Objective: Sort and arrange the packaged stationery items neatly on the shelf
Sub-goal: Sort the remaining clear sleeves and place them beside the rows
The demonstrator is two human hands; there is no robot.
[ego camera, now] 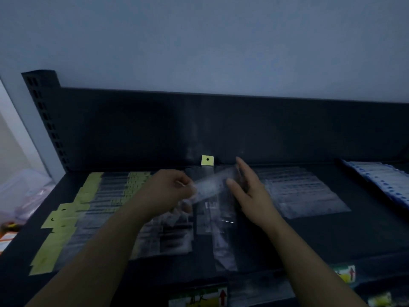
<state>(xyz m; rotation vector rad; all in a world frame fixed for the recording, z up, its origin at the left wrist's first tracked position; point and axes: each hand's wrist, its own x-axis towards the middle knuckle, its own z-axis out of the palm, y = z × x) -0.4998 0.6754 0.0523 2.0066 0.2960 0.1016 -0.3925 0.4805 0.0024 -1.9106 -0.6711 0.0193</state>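
- Plastic is what both hands are working on: a long clear plastic packet (212, 181) is hanging just above the dark metal shelf (332, 235), near the middle and close to its back panel.
- Its long axis is running from lower left to upper right, slanting across the person's front rather than pointing away from them.
- The left hand (170, 191) is pinching the packet's lower left end between curled fingertips and thumb, so this hand is carrying the load.
- The right hand (247, 189) is hovering at the packet's upper right end with fingers straight and thumb spread, gripping nothing. Blur is hiding whether its fingers are touching the plastic.
- The left hand is therefore the nearer, controlling one. Judging by the layout, the right hand is positioned to steady the free end.
- A fanned row of yellow-topped packets (88, 209) is lying to the left of the hands.
- A flat pile of clear packets (303, 191) is lying to the right.
- More loose clear packets (212, 218) are lying directly below the hands, so the likely setting-down calls for turning the long axis to match whichever row it belongs to.
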